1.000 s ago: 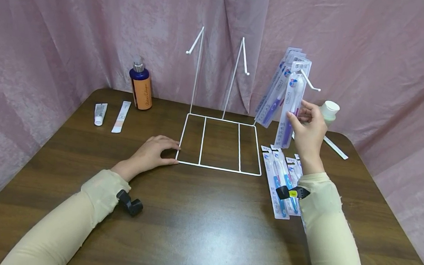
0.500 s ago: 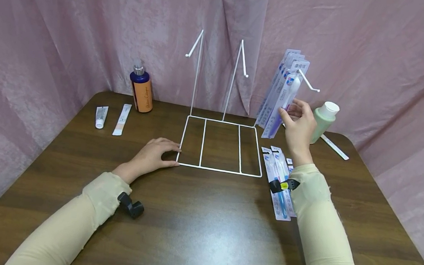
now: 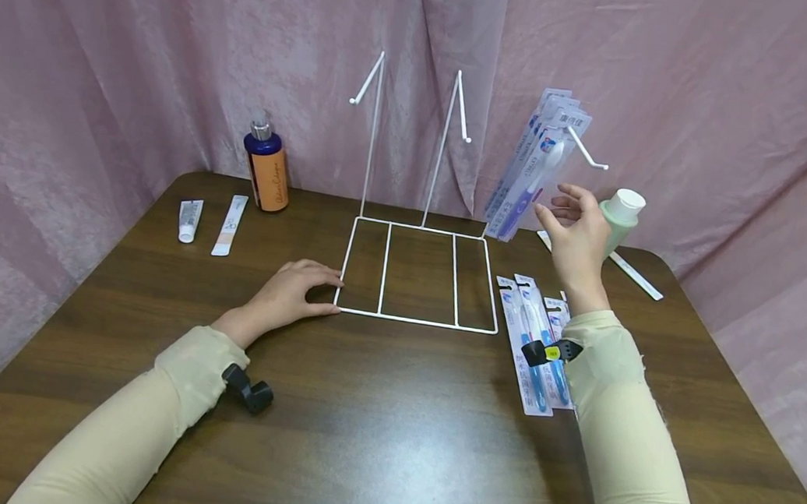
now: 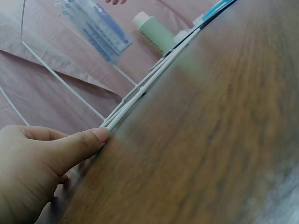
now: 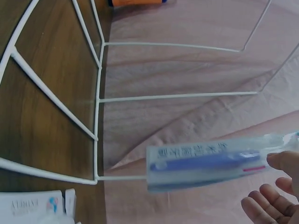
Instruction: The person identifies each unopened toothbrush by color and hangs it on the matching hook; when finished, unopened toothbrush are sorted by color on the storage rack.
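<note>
A white wire display rack (image 3: 416, 321) stands on the table with several upright hooks. Packaged toothbrushes (image 3: 530, 175), purple inside clear packs, hang one behind another on its right hook (image 3: 586, 149). Just right of them my right hand (image 3: 580, 237) is raised, thumb and fingers apart and holding nothing. In the right wrist view, its thumb overlaps the front toothbrush pack (image 5: 205, 163); contact cannot be told. My left hand (image 3: 288, 295) rests at the rack's front left corner, fingertips on the side bar. In the left wrist view its thumb (image 4: 88, 142) touches the wire.
Blue packaged toothbrushes (image 3: 526, 346) lie right of the rack, partly under the right wrist. A green bottle (image 3: 620, 220) and a white strip (image 3: 635, 276) are behind the right hand. At left are an orange-labelled bottle (image 3: 268, 172), a small tube (image 3: 189, 221) and a sachet (image 3: 229, 226).
My right hand has pushed the front toothbrush pack back along the hook against the others, let go of it and drawn slightly right. The left hand has stayed at the rack's corner.
</note>
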Action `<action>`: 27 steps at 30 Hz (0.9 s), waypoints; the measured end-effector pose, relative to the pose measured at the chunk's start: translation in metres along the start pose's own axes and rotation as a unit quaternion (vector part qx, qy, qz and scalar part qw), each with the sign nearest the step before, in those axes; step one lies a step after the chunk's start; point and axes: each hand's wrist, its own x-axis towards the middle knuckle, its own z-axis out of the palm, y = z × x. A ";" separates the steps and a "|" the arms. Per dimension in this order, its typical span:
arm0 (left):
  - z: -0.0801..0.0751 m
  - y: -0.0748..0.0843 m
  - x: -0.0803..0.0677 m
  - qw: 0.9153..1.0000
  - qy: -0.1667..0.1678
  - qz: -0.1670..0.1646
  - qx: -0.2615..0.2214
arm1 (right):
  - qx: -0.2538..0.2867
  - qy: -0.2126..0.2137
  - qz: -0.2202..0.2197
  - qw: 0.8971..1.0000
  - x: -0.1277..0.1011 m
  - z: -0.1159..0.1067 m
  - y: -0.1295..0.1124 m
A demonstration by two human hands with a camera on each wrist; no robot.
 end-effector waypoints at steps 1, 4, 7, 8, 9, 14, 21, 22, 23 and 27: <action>-0.001 0.000 0.000 1.000 0.000 0.000 0.000 | -0.005 -0.005 0.000 1.000 0.000 -0.002 -0.001; -0.002 0.000 -0.001 1.000 0.000 0.001 0.001 | -0.027 -0.022 0.000 0.999 -0.001 -0.010 -0.003; -0.003 0.000 0.000 1.000 0.001 0.003 0.003 | -0.069 -0.041 -0.001 0.997 -0.002 -0.019 -0.006; -0.003 0.000 0.000 1.000 0.001 0.003 0.003 | -0.084 -0.047 -0.002 0.995 -0.003 -0.022 -0.007; -0.003 0.000 0.000 1.000 0.001 0.003 0.003 | -0.098 -0.052 -0.001 0.994 -0.004 -0.026 -0.007; -0.004 0.000 0.000 1.000 0.000 0.003 0.005 | -0.137 -0.081 0.003 0.987 -0.009 -0.043 -0.006; -0.003 0.000 -0.001 1.000 -0.002 0.000 0.002 | -0.168 -0.116 -0.017 0.979 -0.018 -0.068 0.003; -0.002 0.000 -0.001 1.000 -0.003 -0.001 0.001 | -0.171 -0.118 -0.023 0.978 -0.020 -0.071 0.005; -0.002 0.000 0.000 1.000 -0.004 -0.001 0.000 | -0.173 -0.119 -0.027 0.977 -0.021 -0.074 0.006; -0.001 0.001 0.000 1.000 -0.005 -0.002 -0.001 | -0.184 -0.123 -0.036 0.974 -0.027 -0.086 0.014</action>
